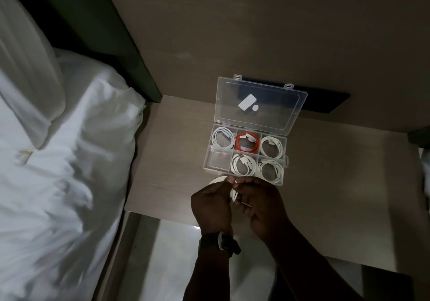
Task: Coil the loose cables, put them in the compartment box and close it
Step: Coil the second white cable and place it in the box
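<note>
A clear plastic compartment box (206, 161) sits on the bedside table with its lid (263, 105) standing open at the back. A red coiled cable (247, 142) fills the top middle compartment. White coiled cables lie in the top left (223, 137), top right (271, 146), bottom middle (243, 164) and bottom right (271, 170) compartments. The bottom left compartment (218, 158) holds nothing. Just in front of the box, my left hand (211, 205) and my right hand (258, 204) together grip a white cable (217, 180), partly coiled; most of it is hidden by the fingers.
The wooden bedside table (167, 151) stands against a brown wall panel. A bed with white sheets and a pillow (58, 137) lies close on the left. A dark slot (325, 102) is behind the box. I wear a dark watch (221, 242) on the left wrist.
</note>
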Demonstrator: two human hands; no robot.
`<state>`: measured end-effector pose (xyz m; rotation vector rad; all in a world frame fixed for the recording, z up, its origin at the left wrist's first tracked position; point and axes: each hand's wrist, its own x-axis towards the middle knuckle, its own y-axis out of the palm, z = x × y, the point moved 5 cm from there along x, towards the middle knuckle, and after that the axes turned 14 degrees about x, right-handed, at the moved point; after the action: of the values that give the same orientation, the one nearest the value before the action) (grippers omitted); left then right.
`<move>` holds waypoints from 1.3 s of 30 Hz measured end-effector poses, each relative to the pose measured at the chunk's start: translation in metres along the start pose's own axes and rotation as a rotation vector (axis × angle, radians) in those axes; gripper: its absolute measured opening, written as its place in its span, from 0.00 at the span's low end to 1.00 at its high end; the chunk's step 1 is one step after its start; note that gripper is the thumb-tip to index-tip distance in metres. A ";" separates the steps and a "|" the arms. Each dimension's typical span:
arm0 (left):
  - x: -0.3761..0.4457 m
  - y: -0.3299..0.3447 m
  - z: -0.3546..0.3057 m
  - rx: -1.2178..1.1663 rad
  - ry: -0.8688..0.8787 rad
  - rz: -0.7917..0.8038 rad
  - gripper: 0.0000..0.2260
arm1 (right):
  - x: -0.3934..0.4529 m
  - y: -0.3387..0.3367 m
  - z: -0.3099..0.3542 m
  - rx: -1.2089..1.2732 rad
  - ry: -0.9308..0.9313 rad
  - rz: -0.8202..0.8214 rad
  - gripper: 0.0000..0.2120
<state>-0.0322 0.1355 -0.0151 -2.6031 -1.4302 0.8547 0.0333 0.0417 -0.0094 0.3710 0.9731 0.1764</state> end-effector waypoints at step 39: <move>0.091 -0.010 -0.011 0.707 0.428 -0.014 0.10 | 0.100 0.069 0.040 -1.385 -0.784 0.318 0.10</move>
<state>0.0032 0.2156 -0.0428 -2.0559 -0.8293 0.5961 0.1234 0.1269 -0.0403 -0.6668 -0.1268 0.8540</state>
